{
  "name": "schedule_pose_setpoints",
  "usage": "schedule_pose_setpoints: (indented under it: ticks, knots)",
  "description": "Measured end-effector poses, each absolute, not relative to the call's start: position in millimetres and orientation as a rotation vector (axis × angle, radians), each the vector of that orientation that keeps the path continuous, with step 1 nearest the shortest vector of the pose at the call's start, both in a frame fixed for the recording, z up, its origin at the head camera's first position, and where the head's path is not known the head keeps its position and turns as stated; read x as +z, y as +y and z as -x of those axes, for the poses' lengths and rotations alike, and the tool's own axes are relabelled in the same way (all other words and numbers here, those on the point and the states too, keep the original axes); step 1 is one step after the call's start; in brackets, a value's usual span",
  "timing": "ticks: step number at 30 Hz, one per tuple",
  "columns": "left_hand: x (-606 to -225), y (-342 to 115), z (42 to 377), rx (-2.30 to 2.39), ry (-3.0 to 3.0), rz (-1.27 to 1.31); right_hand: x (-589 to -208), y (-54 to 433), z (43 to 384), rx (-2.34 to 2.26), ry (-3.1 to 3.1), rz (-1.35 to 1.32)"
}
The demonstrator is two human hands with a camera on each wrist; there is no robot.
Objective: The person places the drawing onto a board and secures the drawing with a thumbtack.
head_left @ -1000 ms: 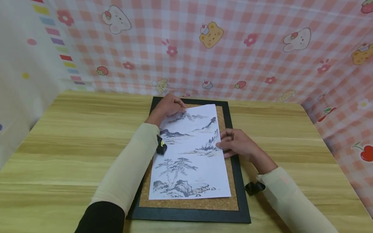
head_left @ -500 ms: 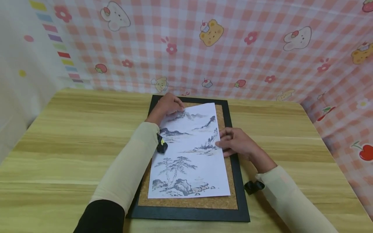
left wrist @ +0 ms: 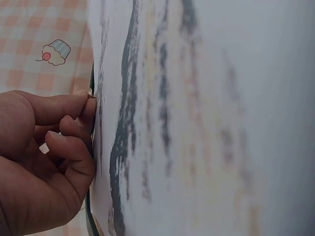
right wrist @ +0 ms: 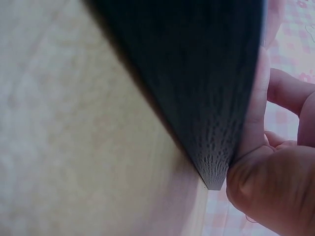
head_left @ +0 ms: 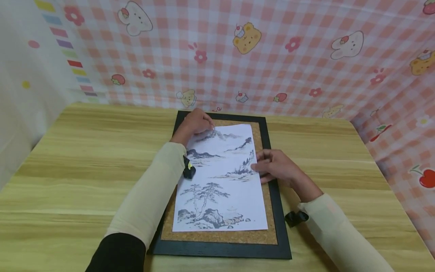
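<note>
A paper sheet [head_left: 221, 194] printed with an ink landscape lies on a cork board [head_left: 238, 238] with a black frame [head_left: 221, 250]. My left hand [head_left: 196, 121] is at the sheet's top left. Its thumb and index finger pinch a tiny shiny push pin [left wrist: 90, 93] right at the paper, mostly covered by the fingertips. The other fingers are curled. At the right edge of the sheet, my right hand [head_left: 276, 166] holds the paper, thumb on top and fingers at the edge. In the right wrist view, that hand [right wrist: 275, 172] lies beside the frame's side.
The board rests on a wood-grain table [head_left: 102, 151]. A pink checked cloth [head_left: 217, 56] with cartoon prints hangs behind and at the right. A white cloth [head_left: 27, 113] hangs at the left. Black wrist cameras sit on both cream sleeves.
The paper's top edge and top right corner have come down closer to the cork. Both hands stay nearly where they were; the head view shifted slightly earlier.
</note>
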State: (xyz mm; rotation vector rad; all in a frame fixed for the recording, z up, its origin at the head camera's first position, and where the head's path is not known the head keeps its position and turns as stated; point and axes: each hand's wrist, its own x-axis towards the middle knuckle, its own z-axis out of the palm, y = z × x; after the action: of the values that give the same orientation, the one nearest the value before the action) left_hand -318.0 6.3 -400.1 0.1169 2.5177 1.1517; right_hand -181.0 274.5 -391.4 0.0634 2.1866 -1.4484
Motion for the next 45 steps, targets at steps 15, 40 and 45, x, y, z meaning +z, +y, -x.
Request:
schedule_pose_setpoints:
  ticks: [15, 40, 45]
  knots:
    - [-398.2, 9.1, 317.4, 1.111, 2.535, -0.139, -390.9, 274.9, 181.4, -1.424, 2.206, -0.046]
    - [-399.1, 10.3, 316.7, 1.101, 2.540, -0.129, -391.7, 275.6, 180.1, -1.413, 2.207, -0.048]
    - [-397.3, 5.7, 314.8, 1.144, 2.533, -0.149, -391.7, 274.3, 181.0, -1.418, 2.204, -0.041]
